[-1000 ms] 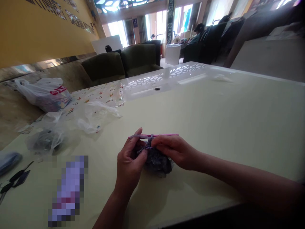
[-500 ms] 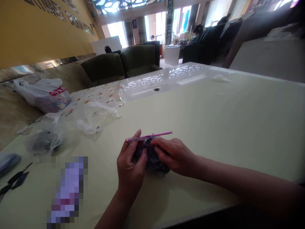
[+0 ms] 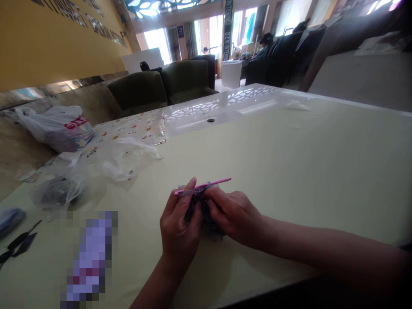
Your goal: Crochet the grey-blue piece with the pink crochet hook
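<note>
Dark grey-blue yarn work (image 3: 210, 225) is bunched between my two hands above the table. My left hand (image 3: 182, 223) grips its left side, with the index finger raised against a pink crochet hook (image 3: 219, 181). The hook lies nearly level across the top of the yarn, its right end sticking out past the fingers. My right hand (image 3: 234, 212) pinches the upper right part of the yarn work, just under the hook. The fingertips partly hide the stitches.
On the left of the table (image 3: 289, 171) are scissors (image 3: 19, 242), a pixelated purple item (image 3: 93, 253), a clear bag with dark contents (image 3: 61, 191), a crumpled clear bag (image 3: 128, 156) and a full white bag (image 3: 61, 128). A person (image 3: 265, 45) sits far back.
My left hand has shifted slightly right and turned with the yarn work, and the hook's left end has moved right and a little down. My right hand keeps its pinch, slightly lower.
</note>
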A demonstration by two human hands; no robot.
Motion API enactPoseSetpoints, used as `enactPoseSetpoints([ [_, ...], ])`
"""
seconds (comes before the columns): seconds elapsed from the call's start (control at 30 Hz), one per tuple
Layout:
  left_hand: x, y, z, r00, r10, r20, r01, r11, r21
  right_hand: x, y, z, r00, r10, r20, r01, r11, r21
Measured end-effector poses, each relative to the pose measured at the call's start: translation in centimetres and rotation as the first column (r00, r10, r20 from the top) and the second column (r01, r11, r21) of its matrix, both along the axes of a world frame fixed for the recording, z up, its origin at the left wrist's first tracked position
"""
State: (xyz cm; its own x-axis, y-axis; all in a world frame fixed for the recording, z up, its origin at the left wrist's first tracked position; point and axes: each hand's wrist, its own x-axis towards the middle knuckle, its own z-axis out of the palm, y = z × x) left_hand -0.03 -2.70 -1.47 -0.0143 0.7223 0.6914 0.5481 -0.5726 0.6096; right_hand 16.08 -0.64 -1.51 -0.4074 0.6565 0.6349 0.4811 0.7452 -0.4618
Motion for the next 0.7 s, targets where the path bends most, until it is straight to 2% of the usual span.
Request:
enactPoseSetpoints([
  [0.1,-0.05,-0.03,-0.01,0.999,-0.02,0.042,0.022,0.999,-0.039,-0.01,0.02,0.01,0.999,0.017,-0.04,-0.017,1.0,-0.01],
  [0.17,-0.13,-0.06,0.14,0.994,-0.026,0.11,0.042,0.989,-0.142,0.02,0.09,-0.04,0.994,0.045,-0.101,-0.05,0.998,-0.049],
  [0.27,-0.27,-0.11,0.47,0.967,-0.009,0.256,0.098,0.936,-0.338,0.08,0.27,-0.15,0.969,0.105,-0.223,-0.136,0.983,-0.126],
  [0.33,-0.32,-0.11,0.61,0.94,0.0,0.342,0.146,0.904,-0.402,0.15,0.44,-0.17,0.944,0.156,-0.292,-0.205,0.968,-0.146],
  [0.47,-0.29,-0.06,0.66,0.922,-0.001,0.386,0.162,0.909,-0.385,0.36,0.7,-0.05,0.929,0.222,-0.296,-0.27,0.954,-0.13],
  [0.7,0.04,-0.31,0.93,0.962,0.063,0.267,0.039,0.931,-0.362,0.28,0.33,0.01,0.984,0.095,-0.153,-0.112,0.987,-0.113],
])
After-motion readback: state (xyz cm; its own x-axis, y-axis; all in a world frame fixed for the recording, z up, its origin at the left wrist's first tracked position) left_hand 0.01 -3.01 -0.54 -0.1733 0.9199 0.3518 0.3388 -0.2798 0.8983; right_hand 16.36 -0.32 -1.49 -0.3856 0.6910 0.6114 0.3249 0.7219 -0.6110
